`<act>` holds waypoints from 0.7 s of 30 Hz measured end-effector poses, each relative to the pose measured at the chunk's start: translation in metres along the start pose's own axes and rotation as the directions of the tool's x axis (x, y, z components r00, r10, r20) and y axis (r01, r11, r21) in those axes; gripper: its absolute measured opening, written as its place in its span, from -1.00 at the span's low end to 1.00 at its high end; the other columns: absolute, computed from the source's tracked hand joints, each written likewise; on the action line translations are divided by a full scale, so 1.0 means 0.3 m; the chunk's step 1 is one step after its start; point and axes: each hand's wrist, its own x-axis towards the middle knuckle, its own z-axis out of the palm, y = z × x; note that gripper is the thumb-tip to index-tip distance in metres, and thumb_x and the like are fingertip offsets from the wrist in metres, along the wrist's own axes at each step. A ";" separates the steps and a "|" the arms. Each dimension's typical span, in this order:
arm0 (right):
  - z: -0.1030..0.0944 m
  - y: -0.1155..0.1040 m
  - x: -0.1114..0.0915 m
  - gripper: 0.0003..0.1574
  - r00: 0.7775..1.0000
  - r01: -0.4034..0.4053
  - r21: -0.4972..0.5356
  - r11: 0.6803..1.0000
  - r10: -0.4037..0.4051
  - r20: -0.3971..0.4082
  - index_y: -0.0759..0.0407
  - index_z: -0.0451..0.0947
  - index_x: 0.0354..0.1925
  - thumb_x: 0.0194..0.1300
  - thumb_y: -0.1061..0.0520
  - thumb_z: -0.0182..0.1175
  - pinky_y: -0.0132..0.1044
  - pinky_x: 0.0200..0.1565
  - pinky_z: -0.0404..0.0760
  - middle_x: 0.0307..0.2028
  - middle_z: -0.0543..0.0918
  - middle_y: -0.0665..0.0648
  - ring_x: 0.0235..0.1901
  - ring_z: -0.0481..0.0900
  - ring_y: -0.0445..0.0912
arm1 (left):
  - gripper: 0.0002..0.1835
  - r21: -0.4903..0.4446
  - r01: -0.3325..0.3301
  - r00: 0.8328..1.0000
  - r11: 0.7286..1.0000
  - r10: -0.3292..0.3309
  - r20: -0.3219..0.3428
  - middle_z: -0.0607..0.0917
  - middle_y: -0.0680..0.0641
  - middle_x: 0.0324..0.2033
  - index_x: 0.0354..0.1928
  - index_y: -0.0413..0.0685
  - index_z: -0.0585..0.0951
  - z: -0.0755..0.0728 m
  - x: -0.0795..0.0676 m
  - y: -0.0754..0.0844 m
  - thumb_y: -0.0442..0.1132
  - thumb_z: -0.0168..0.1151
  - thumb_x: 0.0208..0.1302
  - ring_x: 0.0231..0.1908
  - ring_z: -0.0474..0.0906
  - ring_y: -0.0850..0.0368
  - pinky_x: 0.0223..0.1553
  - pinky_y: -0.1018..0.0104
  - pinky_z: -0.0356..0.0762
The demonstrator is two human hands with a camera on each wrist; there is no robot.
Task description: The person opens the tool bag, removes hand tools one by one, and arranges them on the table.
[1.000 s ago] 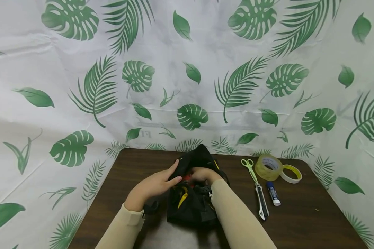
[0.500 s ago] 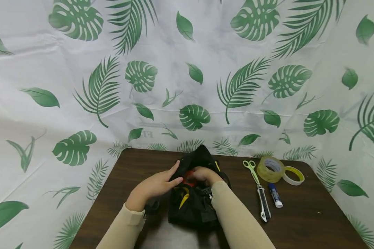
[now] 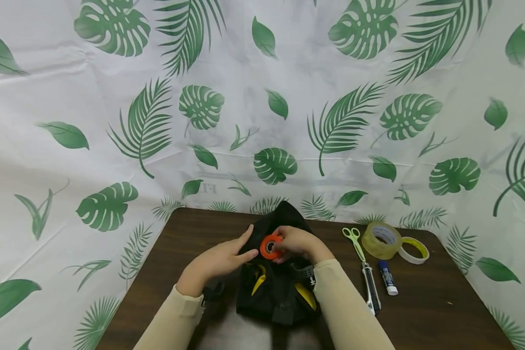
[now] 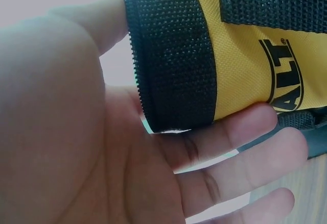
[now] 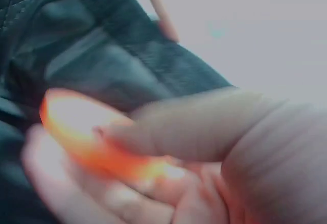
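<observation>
A black and yellow zippered tool bag (image 3: 269, 304) stands on the table with its mouth open. My left hand (image 3: 214, 262) holds the bag's rim, thumb inside and fingers along the outer wall. The left wrist view shows the zipper edge and yellow side panel (image 4: 237, 71), with part of a printed label, against those fingers. At the bag's mouth, my right hand (image 3: 304, 243) pinches an orange wheel (image 3: 266, 250) with a pale and dark hub. It is a blurred, bright orange disc (image 5: 76, 127) between thumb and fingers in the right wrist view. The bag's contents are mostly hidden.
Right of the bag lie green scissors (image 3: 354, 240), a utility knife (image 3: 369, 287) and a glue stick (image 3: 388, 278). Behind them are a roll of clear packing tape (image 3: 378, 250) and a narrower tape roll (image 3: 413, 259). A leaf-print sheet (image 3: 227, 112) hangs behind the table.
My right hand has risen from inside the bag, bringing the orange wheel up into view at the opening. The left hand stays on the rim.
</observation>
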 end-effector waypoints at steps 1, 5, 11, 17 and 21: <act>-0.010 -0.007 -0.021 -0.54 1.000 0.023 0.003 1.000 -0.023 0.005 0.30 0.46 0.28 0.52 0.26 0.31 -0.11 -0.19 0.88 -0.01 0.69 0.34 -0.28 0.84 0.10 | -0.03 -0.002 0.001 1.000 1.000 -0.001 0.003 0.22 -0.04 0.71 0.80 0.39 -0.18 -0.001 -0.001 0.002 0.48 -0.03 0.59 0.66 0.27 -0.12 0.65 -0.25 0.22; -0.037 -0.028 -0.105 -0.64 0.992 0.127 0.000 0.992 -0.127 0.017 0.25 0.46 0.18 0.55 0.20 0.33 -0.08 -0.22 0.88 -0.10 0.76 0.30 -0.37 0.83 0.07 | -0.02 -0.013 0.001 1.000 1.000 -0.001 0.004 0.22 -0.04 0.71 0.80 0.39 -0.17 -0.002 -0.001 0.005 0.48 0.00 0.58 0.66 0.28 -0.12 0.65 -0.26 0.22; -0.027 -0.024 -0.199 -0.67 0.954 0.298 -0.148 0.943 -0.293 0.056 0.02 0.58 0.25 0.66 -0.05 0.24 -0.19 -0.35 0.71 -0.24 0.71 0.11 -0.46 0.61 -0.02 | -0.03 -0.015 0.004 1.000 1.000 -0.004 0.001 0.21 -0.01 0.71 0.79 0.44 -0.18 -0.003 -0.003 0.001 0.48 0.01 0.58 0.66 0.28 -0.10 0.65 -0.27 0.21; -0.005 0.002 -0.255 -0.53 0.940 0.336 -0.044 0.941 -0.338 -0.052 0.06 0.45 0.36 0.68 -0.09 0.22 -0.29 -0.46 0.58 -0.26 0.64 0.13 -0.53 0.50 -0.07 | -0.03 -0.034 -0.002 1.000 0.999 0.002 0.001 0.21 -0.02 0.72 0.80 0.39 -0.16 -0.003 -0.005 0.000 0.44 0.03 0.60 0.66 0.27 -0.10 0.65 -0.27 0.21; 0.007 0.032 -0.287 -0.49 0.919 0.371 -0.001 0.928 -0.368 -0.143 0.08 0.40 0.38 0.63 0.00 0.29 -0.28 -0.45 0.61 -0.12 0.69 0.20 -0.48 0.52 -0.06 | -0.03 -0.026 0.004 1.000 1.000 -0.004 0.004 0.24 -0.04 0.71 0.79 0.41 -0.17 -0.008 -0.007 0.002 0.44 0.03 0.59 0.66 0.27 -0.12 0.66 -0.27 0.20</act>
